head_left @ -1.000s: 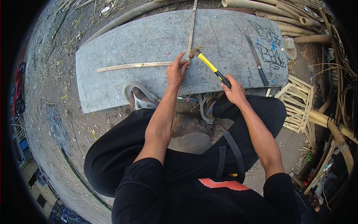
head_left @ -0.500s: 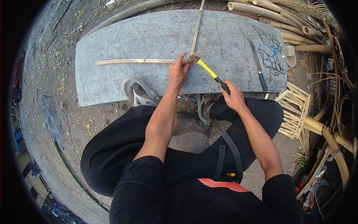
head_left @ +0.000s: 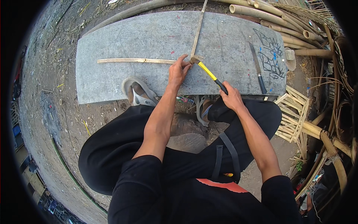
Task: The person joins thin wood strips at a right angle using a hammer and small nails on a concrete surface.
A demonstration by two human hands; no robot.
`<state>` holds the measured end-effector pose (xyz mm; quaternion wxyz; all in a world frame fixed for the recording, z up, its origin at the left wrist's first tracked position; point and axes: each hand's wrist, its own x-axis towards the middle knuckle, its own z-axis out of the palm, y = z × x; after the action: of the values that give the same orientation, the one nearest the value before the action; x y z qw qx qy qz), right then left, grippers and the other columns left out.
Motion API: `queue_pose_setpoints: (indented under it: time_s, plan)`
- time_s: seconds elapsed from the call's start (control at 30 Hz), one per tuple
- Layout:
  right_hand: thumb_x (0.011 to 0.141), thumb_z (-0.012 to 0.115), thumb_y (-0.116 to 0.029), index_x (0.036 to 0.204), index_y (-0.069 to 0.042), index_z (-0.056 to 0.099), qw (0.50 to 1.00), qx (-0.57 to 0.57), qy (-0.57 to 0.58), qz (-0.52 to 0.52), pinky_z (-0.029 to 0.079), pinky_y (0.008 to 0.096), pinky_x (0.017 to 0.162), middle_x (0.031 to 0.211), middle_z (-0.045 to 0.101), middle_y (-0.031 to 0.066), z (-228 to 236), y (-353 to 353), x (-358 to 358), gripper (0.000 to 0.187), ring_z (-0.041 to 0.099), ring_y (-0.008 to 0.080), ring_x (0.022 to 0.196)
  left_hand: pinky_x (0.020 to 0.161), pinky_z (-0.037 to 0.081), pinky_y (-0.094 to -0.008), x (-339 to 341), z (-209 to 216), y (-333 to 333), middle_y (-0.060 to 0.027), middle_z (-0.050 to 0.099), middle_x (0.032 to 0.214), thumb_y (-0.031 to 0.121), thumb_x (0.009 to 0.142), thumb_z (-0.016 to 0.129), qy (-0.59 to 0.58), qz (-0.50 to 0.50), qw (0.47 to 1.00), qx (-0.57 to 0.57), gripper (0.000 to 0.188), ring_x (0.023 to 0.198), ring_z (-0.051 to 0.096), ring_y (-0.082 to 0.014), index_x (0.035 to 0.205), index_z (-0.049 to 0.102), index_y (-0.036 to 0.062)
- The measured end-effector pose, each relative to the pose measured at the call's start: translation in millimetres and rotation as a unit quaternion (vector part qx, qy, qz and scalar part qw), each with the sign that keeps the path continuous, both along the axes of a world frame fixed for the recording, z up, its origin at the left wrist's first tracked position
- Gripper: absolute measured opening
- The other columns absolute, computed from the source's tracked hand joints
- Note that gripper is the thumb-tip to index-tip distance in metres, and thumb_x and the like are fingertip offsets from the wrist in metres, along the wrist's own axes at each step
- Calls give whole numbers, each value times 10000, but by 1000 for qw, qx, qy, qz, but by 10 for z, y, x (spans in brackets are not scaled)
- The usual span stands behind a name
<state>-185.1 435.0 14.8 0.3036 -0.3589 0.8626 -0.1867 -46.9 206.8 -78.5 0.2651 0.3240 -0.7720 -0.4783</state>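
On the grey slab [head_left: 130, 39], a pale bamboo strip [head_left: 136, 60] runs from the left to my left hand [head_left: 177, 72]. Its fingers are closed on the strip's right end, where a second, narrower bamboo strip [head_left: 197, 33] comes in from the far edge; whether a nail is pinched there too is hidden. My right hand [head_left: 232, 97] is wrapped round the black grip of a claw hammer [head_left: 207, 70] with a yellow shaft. The hammer's head rests at or just over the meeting point of the strips, right beside my left fingertips.
A knife [head_left: 257, 67] with a black handle lies on the slab's right side. Bamboo poles [head_left: 257, 15] are piled at the far right. A slatted bamboo frame [head_left: 294, 114] stands by my right knee. My sandalled left foot [head_left: 138, 93] is against the slab's near edge.
The hammer head has shifted very slightly at the joint, and the right hand with it. My left hand keeps its place; the whole view has moved a little.
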Motion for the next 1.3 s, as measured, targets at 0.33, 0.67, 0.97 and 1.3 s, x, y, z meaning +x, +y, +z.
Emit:
queue_pose_setpoints:
  time_s: [0.33,0.67,0.97,1.3]
  plan:
    - [883,596,-178,1163,-139,579,1000,-21,15,6,475,559,717,778,646,254,53,-30,-2,283,621,496,811,792,564,-317,-13,-20,-8,-114,762,947,22,833,749,-1,4,1000,25,457,909,747,-228,1249,566,65]
    - [895,574,-188,1128,-135,569,999,-37,-17,-18,475,564,707,749,641,243,114,-105,-5,238,624,495,787,750,580,-323,-14,-68,-26,-129,758,933,19,817,762,19,11,999,32,440,858,748,-229,1222,591,35]
    - [885,569,-174,1123,-134,567,1000,-6,10,18,471,556,710,811,653,236,7,-47,-28,242,633,478,826,736,578,-332,-23,-28,-38,-126,756,900,39,815,774,5,10,1000,8,451,836,747,-228,1230,597,42]
    - [875,574,-186,1133,-141,567,999,1,31,28,478,558,720,793,659,233,-40,-34,-42,262,637,481,821,785,568,-329,6,-56,-32,-115,760,929,62,819,769,-9,1,1000,8,451,907,746,-243,1231,586,80]
